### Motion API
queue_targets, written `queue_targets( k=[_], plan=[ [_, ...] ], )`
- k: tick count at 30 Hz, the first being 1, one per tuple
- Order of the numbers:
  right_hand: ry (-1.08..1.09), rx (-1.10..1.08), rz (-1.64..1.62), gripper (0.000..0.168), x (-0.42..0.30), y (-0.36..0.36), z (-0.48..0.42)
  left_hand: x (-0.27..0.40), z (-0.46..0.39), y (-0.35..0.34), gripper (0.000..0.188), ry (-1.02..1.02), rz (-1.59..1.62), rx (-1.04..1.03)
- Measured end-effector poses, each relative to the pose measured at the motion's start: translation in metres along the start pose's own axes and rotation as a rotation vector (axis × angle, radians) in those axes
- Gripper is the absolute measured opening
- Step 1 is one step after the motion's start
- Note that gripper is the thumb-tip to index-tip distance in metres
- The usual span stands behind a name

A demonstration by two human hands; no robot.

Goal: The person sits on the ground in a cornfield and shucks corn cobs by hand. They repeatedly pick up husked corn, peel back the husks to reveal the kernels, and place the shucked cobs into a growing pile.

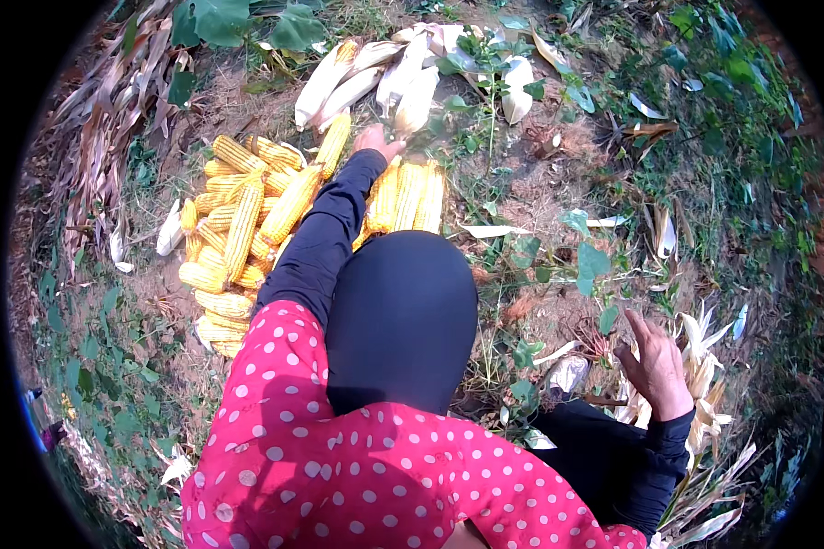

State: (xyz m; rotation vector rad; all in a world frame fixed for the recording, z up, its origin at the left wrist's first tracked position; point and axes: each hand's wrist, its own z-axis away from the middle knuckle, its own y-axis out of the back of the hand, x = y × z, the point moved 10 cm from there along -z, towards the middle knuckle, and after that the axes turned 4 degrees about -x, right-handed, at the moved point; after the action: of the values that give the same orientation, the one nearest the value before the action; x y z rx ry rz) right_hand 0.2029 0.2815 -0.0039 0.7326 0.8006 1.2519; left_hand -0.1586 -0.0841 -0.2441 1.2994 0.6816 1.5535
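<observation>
My left hand point(379, 142) is stretched forward, at the near end of an unshucked corn ear point(415, 103) in its pale husk. Its fingers are partly hidden, so I cannot tell whether they grip the ear. A bare yellow cob point(334, 145) lies just left of that hand. Below it, a heap of shucked yellow corn cobs point(244, 226) reaches left, and several more cobs point(412, 195) lie side by side on the right. My right hand point(656, 364) hangs raised at the lower right, fingers apart and holding nothing, above loose corn husks point(704, 364).
More husk-covered ears point(343, 75) lie at the top. Dry corn stalks and leaves point(110, 117) pile up on the left. Green leafy weeds point(728, 137) grow on the right. My dark-clad knee point(402, 322) rises in the middle, near the cobs. Husk scraps point(494, 231) litter the soil.
</observation>
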Motion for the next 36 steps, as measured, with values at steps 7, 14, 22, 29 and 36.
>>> queue_targets(
  k=[7, 14, 22, 29, 36],
  plan=[
    [-0.053, -0.014, -0.029, 0.051, 0.016, -0.005, -0.014, 0.007, -0.044, -0.042, 0.049, 0.227, -0.207, -0.141],
    [-0.077, -0.063, -0.045, 0.058, 0.027, -0.012, -0.019, 0.002, -0.067, -0.07, 0.025, 0.103, -0.424, -0.114],
    [-0.018, 0.029, -0.038, 0.056, 0.001, 0.02, -0.011, 0.072, -0.034, -0.01, 0.023, -0.229, -0.267, -0.056],
    [0.014, 0.126, -0.004, 0.054, 0.001, 0.034, 0.0, 0.044, -0.084, -0.026, 0.026, -0.027, 0.658, -0.54],
    [0.213, 0.318, -0.32, 0.062, -0.021, 0.057, 0.004, 0.286, 0.129, 0.107, 0.025, -1.273, 0.282, -0.549]
  ],
)
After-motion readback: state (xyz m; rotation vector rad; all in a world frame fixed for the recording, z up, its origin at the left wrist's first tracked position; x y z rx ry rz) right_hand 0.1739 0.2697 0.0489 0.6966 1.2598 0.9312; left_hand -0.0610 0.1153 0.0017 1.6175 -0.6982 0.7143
